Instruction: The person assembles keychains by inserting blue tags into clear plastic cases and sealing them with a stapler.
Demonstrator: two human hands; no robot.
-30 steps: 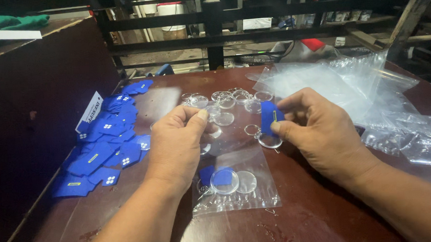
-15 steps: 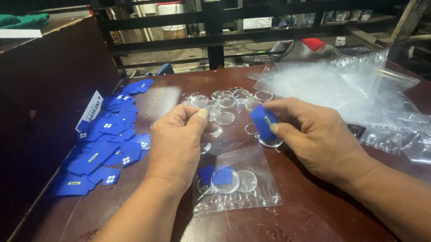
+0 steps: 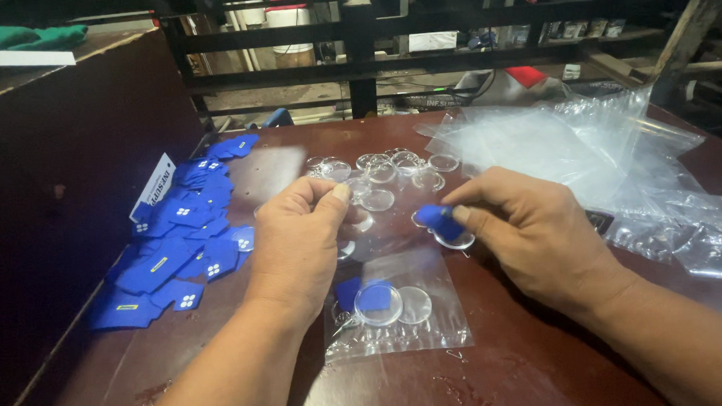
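A small clear bag [image 3: 398, 311] on the worktop [image 3: 246, 370] already holds a couple of discs and blue pieces. Right hand [image 3: 533, 236] pinches a blue tag [image 3: 439, 218]; left hand's [image 3: 302, 242] fingers close on a clear disc [image 3: 354, 219], I judge. Many discs [image 3: 392, 171] and tags [image 3: 176, 243] remain loose beyond.

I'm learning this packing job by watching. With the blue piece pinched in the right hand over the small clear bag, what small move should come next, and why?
Probably slip the blue piece down into the small clear bag. The right hand pinches it just above the bag, which already holds a blue piece and clear discs, while the left hand rests at the bag's top edge.
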